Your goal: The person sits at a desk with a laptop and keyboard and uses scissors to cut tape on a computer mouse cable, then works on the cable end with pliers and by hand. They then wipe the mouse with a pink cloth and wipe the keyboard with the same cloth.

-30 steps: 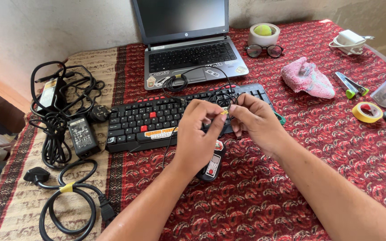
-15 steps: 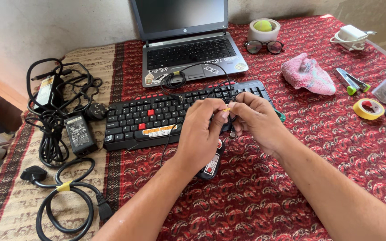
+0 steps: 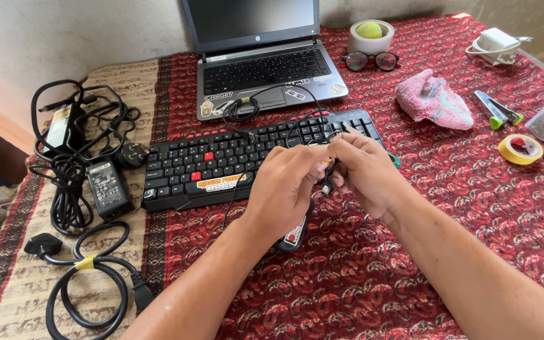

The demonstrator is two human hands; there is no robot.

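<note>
Both hands are working a thin black cable [image 3: 297,123] over the black keyboard [image 3: 221,165] on the bench [image 3: 448,208]. The left hand [image 3: 284,186] and right hand [image 3: 363,173] are meeting fingertip to fingertip, each grip pinching closed on the cable end, where a small yellowish bit is showing between them; exact detail is too small to tell. The cable is looping back toward the laptop [image 3: 266,69]. A mouse [image 3: 294,234] is lying partly hidden under the left wrist. Step in hand looks like handling the cable end; any further move is calling for a steady two-finger pinch and slack in the cable.
</note>
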